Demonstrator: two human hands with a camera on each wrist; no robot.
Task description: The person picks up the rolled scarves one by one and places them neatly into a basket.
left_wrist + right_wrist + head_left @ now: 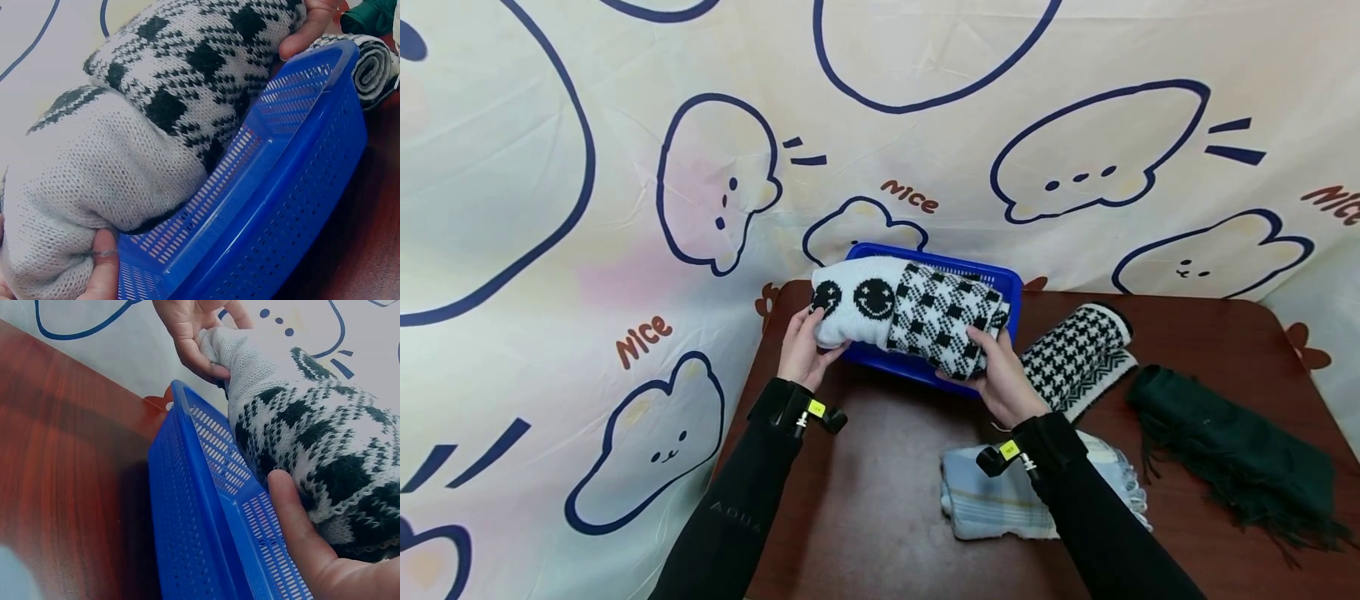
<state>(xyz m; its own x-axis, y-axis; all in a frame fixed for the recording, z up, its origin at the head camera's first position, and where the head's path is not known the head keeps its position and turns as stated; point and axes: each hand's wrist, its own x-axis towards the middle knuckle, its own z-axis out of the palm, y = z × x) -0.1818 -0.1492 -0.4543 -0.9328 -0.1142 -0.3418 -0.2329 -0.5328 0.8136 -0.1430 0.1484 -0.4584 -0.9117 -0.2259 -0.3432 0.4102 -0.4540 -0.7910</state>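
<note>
A rolled knitted scarf (917, 312), white with black smiley faces at one end and black-and-white checks at the other, lies level over the blue plastic basket (1015, 300). My left hand (802, 350) grips the white smiley end, its thumb on the near side. At the checked end, my right hand (1006, 379) holds the roll with its thumb in front and the other fingers mostly hidden underneath. In the left wrist view the scarf (181, 81) overlaps the inside of the slotted basket (269, 225). The right wrist view shows the basket's bare slotted inner wall below the scarf (312, 431).
To the basket's right lies a rolled black-and-white houndstooth scarf (1067, 358). A folded light blue plaid scarf (996, 492) sits partly under my right forearm, and a dark green fringed scarf (1240, 450) is at the right. A printed cloth (925, 50) hangs behind the brown table (857, 500).
</note>
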